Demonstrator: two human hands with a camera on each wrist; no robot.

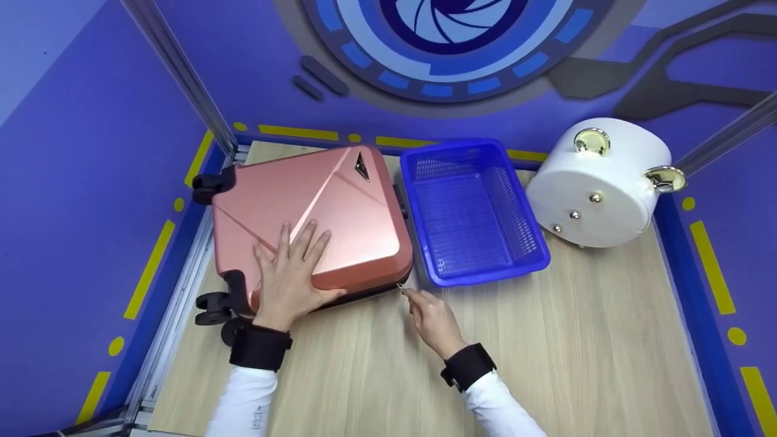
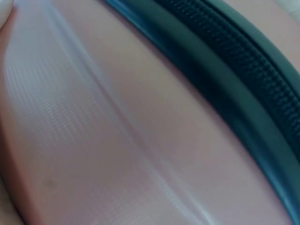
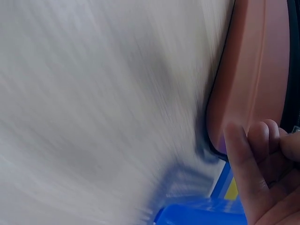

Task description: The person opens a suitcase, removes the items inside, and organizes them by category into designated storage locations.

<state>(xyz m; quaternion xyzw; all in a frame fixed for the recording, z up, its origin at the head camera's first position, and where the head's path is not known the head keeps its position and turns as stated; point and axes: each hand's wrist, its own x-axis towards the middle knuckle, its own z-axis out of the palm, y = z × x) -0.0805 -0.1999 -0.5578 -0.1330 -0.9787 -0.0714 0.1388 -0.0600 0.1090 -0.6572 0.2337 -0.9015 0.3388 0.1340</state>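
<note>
A rose-pink hard-shell suitcase point(image 1: 358, 209) lies flat, its black wheels point(image 1: 213, 308) to the left. My left hand point(image 1: 291, 276) rests on its lid near the front edge, fingers spread, thumb over the side. At the front right corner, my right hand point(image 1: 434, 321) pinches a small metal zipper pull point(image 1: 400, 286) between thumb and curled index finger. The left wrist view is filled by the pink shell and the black zipper point(image 2: 248, 61). In the right wrist view, the hand point(image 3: 262, 173) is beside the suitcase's rounded corner, its other fingers partly extended.
A blue plastic basket point(image 1: 488, 279) stands just right of the suitcase. Farther right, a white round container point(image 1: 598, 212) with gold-coloured rings and studs lies tipped over. Blue-purple panels with yellow marks border the wood-grain table point(image 1: 370, 370) at the back and sides.
</note>
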